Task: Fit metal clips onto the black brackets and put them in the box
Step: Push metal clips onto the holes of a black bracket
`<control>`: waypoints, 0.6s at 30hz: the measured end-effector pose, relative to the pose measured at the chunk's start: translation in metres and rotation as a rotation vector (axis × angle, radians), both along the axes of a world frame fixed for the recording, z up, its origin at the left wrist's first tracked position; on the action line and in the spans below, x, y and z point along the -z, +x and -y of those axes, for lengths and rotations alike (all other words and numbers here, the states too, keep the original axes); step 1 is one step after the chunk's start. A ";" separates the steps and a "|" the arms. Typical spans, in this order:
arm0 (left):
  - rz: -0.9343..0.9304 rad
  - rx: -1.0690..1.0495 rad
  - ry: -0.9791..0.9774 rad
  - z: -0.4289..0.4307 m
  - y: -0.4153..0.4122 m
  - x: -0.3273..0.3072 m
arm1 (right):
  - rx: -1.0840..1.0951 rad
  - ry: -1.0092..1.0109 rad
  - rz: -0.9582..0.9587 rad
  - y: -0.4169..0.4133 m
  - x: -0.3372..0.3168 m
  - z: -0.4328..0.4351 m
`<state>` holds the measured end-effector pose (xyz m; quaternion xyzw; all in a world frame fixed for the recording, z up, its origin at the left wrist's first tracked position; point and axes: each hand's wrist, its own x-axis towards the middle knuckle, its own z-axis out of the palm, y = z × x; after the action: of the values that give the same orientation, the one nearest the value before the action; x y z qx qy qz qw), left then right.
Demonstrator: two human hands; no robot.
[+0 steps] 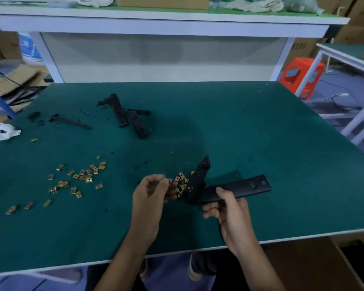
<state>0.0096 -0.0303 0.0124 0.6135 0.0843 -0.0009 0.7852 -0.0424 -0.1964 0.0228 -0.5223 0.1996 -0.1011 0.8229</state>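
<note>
My right hand (229, 208) grips a long black bracket (237, 189) near its bend, holding it just above the green table (261, 143). My left hand (153, 191) pinches a small metal clip (173, 183) between thumb and fingertips, close to the bracket's angled end. A small heap of brass-coloured clips (182, 181) lies between the two hands. More loose clips (80, 177) are scattered on the table to the left. A pile of black brackets (128, 117) lies further back, and a single bracket (69, 121) lies at the far left.
A brown cardboard box (315, 263) stands below the table's front edge at the right. A crumpled white tissue (5, 132) lies at the left edge. A white shelf frame (156, 24) rises behind the table. An orange stool (303, 76) stands at the right.
</note>
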 end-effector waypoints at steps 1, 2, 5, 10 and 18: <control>-0.006 0.019 -0.058 -0.001 0.000 0.002 | -0.007 -0.007 0.000 0.000 0.000 0.000; 0.000 0.041 -0.079 -0.003 -0.002 0.004 | -0.013 -0.012 -0.002 0.000 0.001 0.000; 0.078 0.111 0.041 -0.006 -0.008 0.011 | -0.034 -0.023 0.002 0.000 0.003 0.001; 0.159 0.164 0.162 -0.006 -0.013 0.018 | -0.036 -0.045 0.005 -0.001 0.005 0.001; 0.132 0.176 0.059 -0.006 -0.013 0.017 | -0.035 -0.083 0.021 -0.001 0.004 -0.001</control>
<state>-0.0037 -0.0240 -0.0044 0.6403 -0.0217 -0.0268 0.7674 -0.0435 -0.1953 0.0186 -0.5584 0.1774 -0.1004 0.8042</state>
